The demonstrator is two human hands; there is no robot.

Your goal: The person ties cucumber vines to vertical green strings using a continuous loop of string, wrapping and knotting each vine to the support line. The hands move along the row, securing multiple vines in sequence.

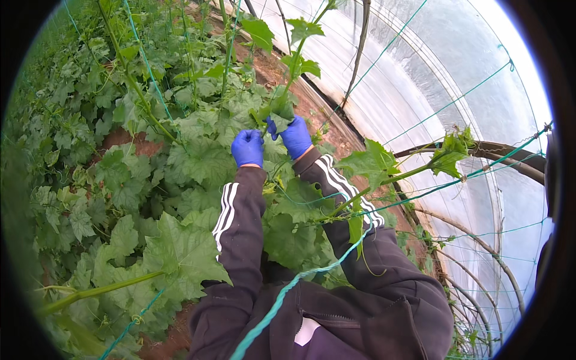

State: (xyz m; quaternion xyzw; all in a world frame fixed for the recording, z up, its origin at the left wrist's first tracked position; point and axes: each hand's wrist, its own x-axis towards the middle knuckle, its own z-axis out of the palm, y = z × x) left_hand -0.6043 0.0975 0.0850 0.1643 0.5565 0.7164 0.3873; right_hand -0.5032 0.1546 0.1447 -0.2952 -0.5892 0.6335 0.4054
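My left hand (248,148), in a blue glove, is curled with its fingertips turned in beside a green vine stem (288,86). Whether something thin is pinched in it cannot be made out. To its right, my right hand (296,137), gloved the same way, closes around the lower part of that stem. A drooping leaf (281,113) covers some of its fingers. The stem rises from the hands toward the top of the view and bears several broad lobed leaves (302,29).
A turquoise twine (292,288) crosses before my chest, and a leafy shoot (407,173) passes over my right sleeve. Dense foliage (135,189) fills the left, with green strings (146,60) rising through it. Plastic greenhouse sheeting (414,76) on bent poles (360,49) curves along the right.
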